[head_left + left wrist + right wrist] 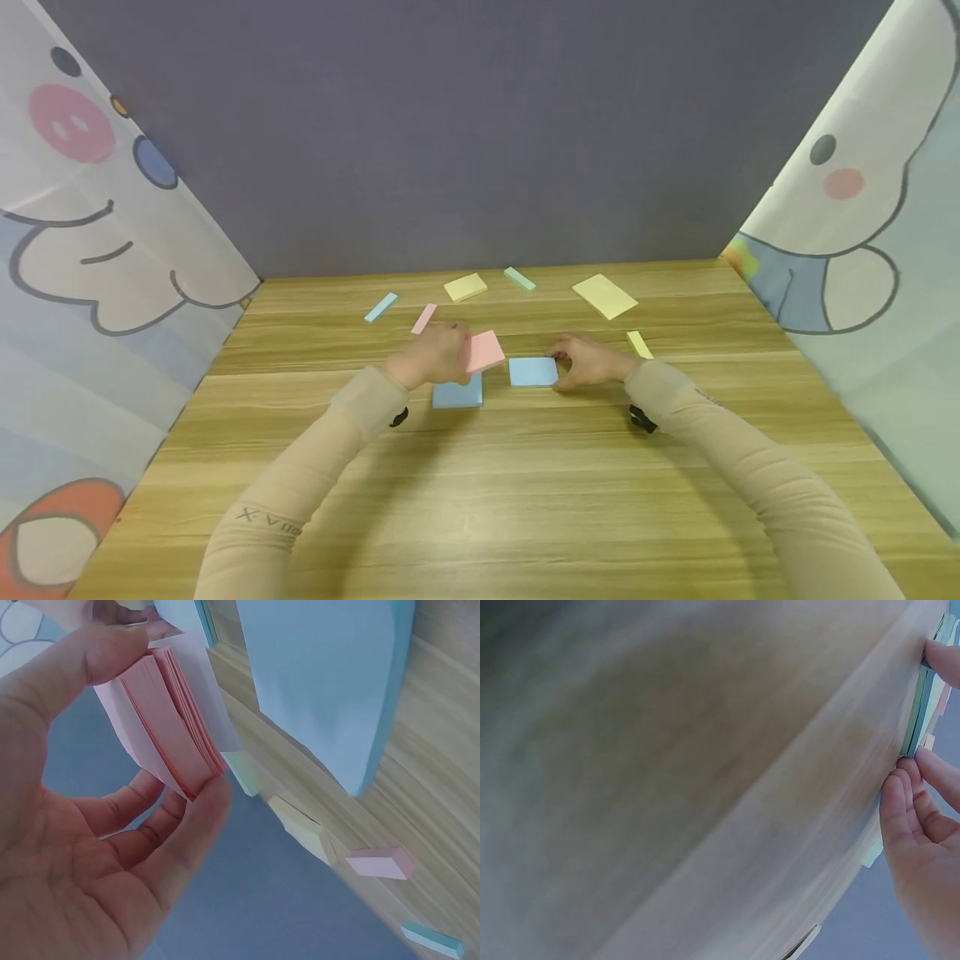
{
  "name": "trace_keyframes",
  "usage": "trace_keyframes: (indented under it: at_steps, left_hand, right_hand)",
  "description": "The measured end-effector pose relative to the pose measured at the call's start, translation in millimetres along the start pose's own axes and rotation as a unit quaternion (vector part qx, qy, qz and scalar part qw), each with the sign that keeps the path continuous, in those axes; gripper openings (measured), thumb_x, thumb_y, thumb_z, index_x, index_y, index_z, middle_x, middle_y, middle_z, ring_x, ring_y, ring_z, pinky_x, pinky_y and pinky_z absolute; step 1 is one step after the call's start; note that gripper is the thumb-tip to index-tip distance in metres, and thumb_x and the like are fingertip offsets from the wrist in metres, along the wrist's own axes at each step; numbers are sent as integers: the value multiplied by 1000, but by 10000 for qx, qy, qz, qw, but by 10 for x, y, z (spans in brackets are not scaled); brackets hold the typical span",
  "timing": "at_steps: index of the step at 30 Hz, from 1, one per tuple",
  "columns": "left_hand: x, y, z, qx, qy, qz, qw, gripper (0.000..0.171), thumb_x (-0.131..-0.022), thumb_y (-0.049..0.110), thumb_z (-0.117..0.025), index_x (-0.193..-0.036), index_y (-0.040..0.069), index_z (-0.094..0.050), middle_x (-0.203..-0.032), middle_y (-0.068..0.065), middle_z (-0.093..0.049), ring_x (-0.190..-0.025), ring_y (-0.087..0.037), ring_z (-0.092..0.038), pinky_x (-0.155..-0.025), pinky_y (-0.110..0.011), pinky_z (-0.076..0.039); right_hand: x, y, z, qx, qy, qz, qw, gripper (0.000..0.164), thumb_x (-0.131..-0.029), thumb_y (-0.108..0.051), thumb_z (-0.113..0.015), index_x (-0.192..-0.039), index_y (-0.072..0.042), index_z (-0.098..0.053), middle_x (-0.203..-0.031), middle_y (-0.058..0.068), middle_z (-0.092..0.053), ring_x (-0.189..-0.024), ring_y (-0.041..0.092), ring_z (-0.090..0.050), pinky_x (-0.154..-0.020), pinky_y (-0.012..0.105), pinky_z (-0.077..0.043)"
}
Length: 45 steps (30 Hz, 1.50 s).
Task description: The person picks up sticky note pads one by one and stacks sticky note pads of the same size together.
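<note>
The left hand (437, 352) is partly closed and pinches a pink sticky note pad (484, 352), with the thumb on 1 edge and fingers on the edge across from it. This grip looks meant to keep the loose sheets together, since the left wrist view shows small gaps between them. The pink pad is up off the bench (480, 517), next to a square blue pad (457, 394) that lies flat. The right hand (591, 362) is curled and pinches the right end of a small blue pad (533, 372) by 2 edges, so its top is mostly free of fingers. That pad looks flat on the wood, but I cannot tell if it is lifted a bit. The other 6 pads lie farther out, maybe to leave both hands some room: a blue strip (381, 307), a pink strip (423, 318), a small yellow pad (465, 287), a green strip (520, 278), a big yellow pad (605, 297) and a yellow strip (639, 344). The green strip sits near the back edge, by the gray wall (480, 133), so there is little room behind it. The yellow strip is right beside the right sleeve (720, 425), so that arm has little room there. Bare wood shows between the 2 arms, with more room toward the person.
</note>
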State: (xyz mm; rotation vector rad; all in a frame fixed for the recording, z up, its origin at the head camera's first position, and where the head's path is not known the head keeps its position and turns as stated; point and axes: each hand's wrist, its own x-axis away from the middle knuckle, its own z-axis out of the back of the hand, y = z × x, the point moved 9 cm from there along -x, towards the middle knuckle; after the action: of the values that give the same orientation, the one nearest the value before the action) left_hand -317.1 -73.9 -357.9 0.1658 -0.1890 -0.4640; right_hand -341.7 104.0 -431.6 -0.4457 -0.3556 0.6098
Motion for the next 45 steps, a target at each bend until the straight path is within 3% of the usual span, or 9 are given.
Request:
trace_keyframes:
  at_steps: [6,13,25,45]
  left_hand:
    - [-56,73,-17,-297,-106,-30,9995,62,-66,28,-77,-117,3,-53,-103,-6,-60,-89,-21,-57,-81,-36,-45]
    - [-120,143,-78,-158,-305,-53,9994,61,-68,28,-75,-118,2,-50,-98,-6,-58,-82,-19,-54,-74,-32,-47]
    - [-243,362,-105,-161,-200,-495,9984,57,-76,33,-71,-118,-1,-51,-103,-11,-59,-89,-22,-56,-79,-34,-48]
    - [-387,560,-280,-291,-576,-537,9965,64,-69,28,-79,-121,2,-50,-116,-12,-57,-104,-26,-56,-91,-35,-46]
  right_hand:
    - [-2,-1,-1,-24,10,8,10000,63,-73,-33,-74,-124,-1,-54,-121,15,-51,-108,28,-52,-93,42,-44]
    - [1,-9,8,-27,83,83,9999,62,-72,-29,-74,-123,0,-55,-119,14,-52,-106,27,-53,-92,41,-45]
    - [-22,-4,7,27,96,5,10000,61,-72,-30,-75,-123,-2,-56,-122,15,-51,-107,27,-52,-93,42,-44]
    - [-12,-14,7,-101,124,103,9998,61,-71,-27,-76,-121,1,-56,-116,12,-53,-103,26,-51,-89,41,-45]
